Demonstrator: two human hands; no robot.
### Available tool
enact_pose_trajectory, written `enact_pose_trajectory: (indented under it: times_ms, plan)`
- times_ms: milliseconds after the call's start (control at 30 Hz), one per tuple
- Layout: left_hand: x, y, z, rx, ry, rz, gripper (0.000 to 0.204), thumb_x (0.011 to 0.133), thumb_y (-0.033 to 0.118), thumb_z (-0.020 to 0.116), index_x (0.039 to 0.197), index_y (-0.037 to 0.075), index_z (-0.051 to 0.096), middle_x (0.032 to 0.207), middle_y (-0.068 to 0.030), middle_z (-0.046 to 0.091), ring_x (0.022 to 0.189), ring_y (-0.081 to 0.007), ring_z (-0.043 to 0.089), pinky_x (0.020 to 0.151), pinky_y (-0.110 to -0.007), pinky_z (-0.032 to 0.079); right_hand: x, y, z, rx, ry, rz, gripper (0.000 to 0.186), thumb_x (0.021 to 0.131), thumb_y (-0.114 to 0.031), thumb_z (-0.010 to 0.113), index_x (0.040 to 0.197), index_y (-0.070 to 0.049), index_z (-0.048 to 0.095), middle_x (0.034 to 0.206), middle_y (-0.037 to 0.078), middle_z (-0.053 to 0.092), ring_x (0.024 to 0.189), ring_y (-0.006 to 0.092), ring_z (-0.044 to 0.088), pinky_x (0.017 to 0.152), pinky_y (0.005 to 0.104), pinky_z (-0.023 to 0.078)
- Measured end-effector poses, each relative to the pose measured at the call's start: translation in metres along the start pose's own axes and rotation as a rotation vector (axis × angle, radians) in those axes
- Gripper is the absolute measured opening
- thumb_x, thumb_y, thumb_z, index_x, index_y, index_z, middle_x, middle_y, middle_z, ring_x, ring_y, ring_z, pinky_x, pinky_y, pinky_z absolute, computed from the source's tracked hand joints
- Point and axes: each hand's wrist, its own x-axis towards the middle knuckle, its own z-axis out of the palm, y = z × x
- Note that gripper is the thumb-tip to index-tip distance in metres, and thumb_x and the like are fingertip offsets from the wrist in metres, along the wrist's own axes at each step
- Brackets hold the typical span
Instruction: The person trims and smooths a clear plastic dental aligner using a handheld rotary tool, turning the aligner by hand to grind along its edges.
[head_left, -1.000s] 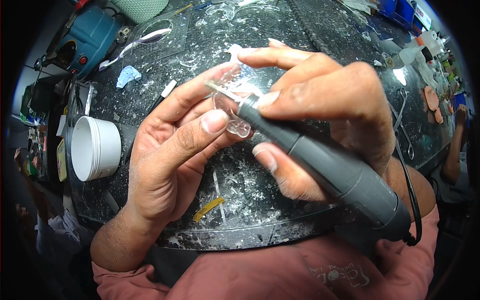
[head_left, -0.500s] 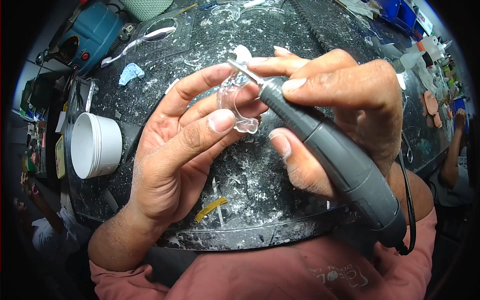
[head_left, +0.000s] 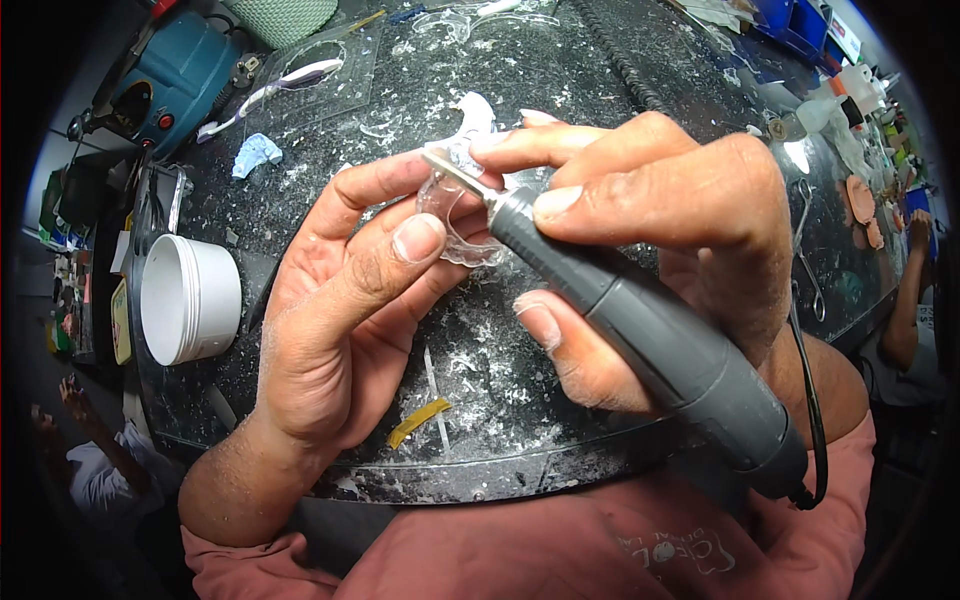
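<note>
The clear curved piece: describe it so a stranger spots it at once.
Over the black, white-specked table, find the left hand. It holds the clear curved piece near the tip of the grey handpiece. Unlike that opaque tool, the piece is see-through and arched.

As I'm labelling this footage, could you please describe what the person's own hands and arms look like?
The left hand and right hand are bare, with no gloves or rings visible. Pale dust speckles the left wrist. The left sleeve and right sleeve are dusty pink and stop short of the wrists.
</note>
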Motion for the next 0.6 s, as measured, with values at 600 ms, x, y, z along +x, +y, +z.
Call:
enact_pose_trajectory:
  times_ms: [600]
  plan:
    - [0.002, -0.001, -0.007, 0.019, -0.129, 0.025, 0.026, 0.090, 0.013, 0.050, 0.113, 0.003, 0.042, 0.120, -0.0192, 0.050, 0.115, -0.0285, 0.049, 0.100, -0.038, 0.040, 0.018, -0.023, 0.014, 0.296, 0.367, 0.376, 0.050, 0.073, -0.005, 0.072, 0.111, 0.001, 0.041, 0.094, 0.014, 0.055, 0.085, 0.0192, 0.059, 0.081, 0.0330, 0.050]
